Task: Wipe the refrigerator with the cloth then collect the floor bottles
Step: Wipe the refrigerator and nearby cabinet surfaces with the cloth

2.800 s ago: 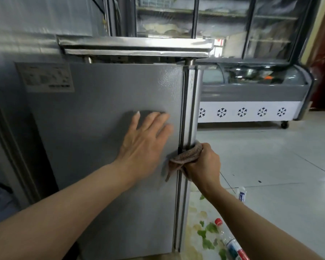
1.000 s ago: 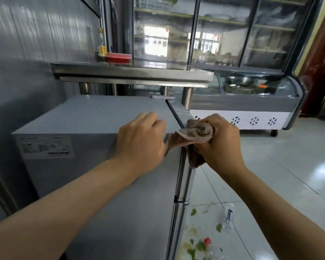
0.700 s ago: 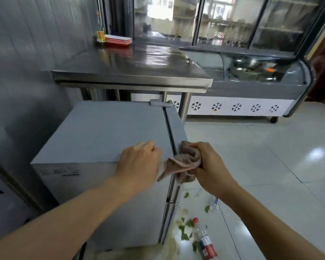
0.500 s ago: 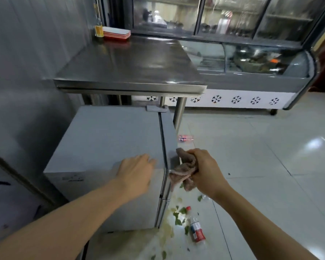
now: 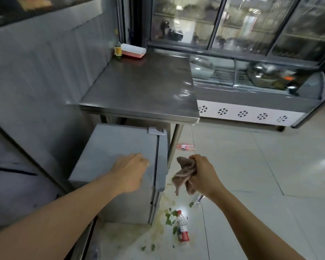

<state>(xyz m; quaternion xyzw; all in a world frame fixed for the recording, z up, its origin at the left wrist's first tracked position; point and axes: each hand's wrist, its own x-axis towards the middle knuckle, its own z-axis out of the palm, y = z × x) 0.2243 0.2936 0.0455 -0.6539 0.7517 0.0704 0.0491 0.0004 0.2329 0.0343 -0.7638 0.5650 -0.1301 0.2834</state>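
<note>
A: Where's the cloth (image 5: 184, 174)?
B: Bunched in the person's right hand (image 5: 204, 175), fingers curled round it, off the front right edge of the refrigerator (image 5: 116, 156) and clear of it. Loose ends hang down below the fist.
A: Left hand (image 5: 130, 172)?
B: Over the fridge top near its front right corner, by the door seam. Fingers curled under, nothing visible in them; can't tell if it touches the top.
A: Bottles on the floor (image 5: 251, 184)?
B: Three seen. The red-label bottle (image 5: 182, 228) lies on its side in front of the fridge's front right corner, long axis running roughly near-to-far, red cap at the far end pointing toward the fridge. The far bottle (image 5: 185, 147) lies on its side beside the worktop leg, long axis left-right; cap end not clear. The small clear bottle (image 5: 199, 199) lies just below the right wrist, tilted diagonally, partly hidden by the arm.
A: Anything round them?
B: Green leaf scraps (image 5: 170, 218) and a yellowish smear on the tiles next to the red-label one.
A: Worktop (image 5: 144, 87)?
B: Steel, its front edge overhanging the back of the fridge top. At its far left corner a stack of red-white trays (image 5: 133, 50) with a glass bottle (image 5: 117, 48) upright just beside. A display freezer (image 5: 251, 98) sits behind, to the right.
</note>
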